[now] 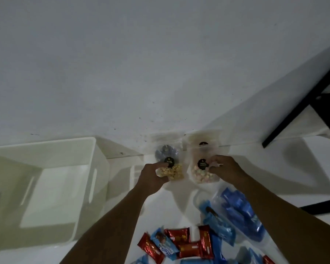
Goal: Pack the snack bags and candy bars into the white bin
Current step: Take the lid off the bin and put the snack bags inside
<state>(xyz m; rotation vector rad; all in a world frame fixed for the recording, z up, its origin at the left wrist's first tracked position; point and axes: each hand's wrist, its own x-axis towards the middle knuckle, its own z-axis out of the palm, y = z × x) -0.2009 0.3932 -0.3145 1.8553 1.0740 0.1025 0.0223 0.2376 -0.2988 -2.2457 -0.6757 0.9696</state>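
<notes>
Both arms reach forward from the near edge. The left hand (152, 174) is curled at the left side of the nut bag (175, 173), its fingers pinching it by the black round label. The right hand (225, 168) grips the right edge of the pastel bag (199, 173) with bent fingers.

Both bags are clear pouches standing side by side on the floor (160, 202), close to the far wall. The nut bag holds pale yellow pieces, the other pink and white bits. Behind each stands another pouch, blurred. The label print is unreadable.

The white bin (92, 180) sits to the left, apart from the bags. Red bars (179, 235) and blue packs (236, 208) lie near, partly cut off by the frame edge.
</notes>
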